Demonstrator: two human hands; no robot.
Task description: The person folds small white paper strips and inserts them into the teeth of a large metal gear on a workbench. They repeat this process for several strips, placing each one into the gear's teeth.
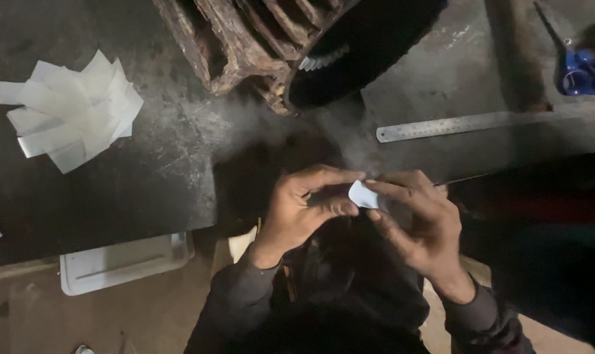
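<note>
Fingers (350, 176) of both hands pinch a small white paper piece (363, 195) above the dark table (166, 177).

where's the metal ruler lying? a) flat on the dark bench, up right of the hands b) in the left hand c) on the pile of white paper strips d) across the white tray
a: the metal ruler lies flat on the dark bench, up right of both hands pinching a small white paper piece.

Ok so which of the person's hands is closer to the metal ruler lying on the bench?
The right. The right hand sits just below the near end of the metal ruler, pinching a small white paper piece. The left hand is further left of it, holding the same piece.
</note>
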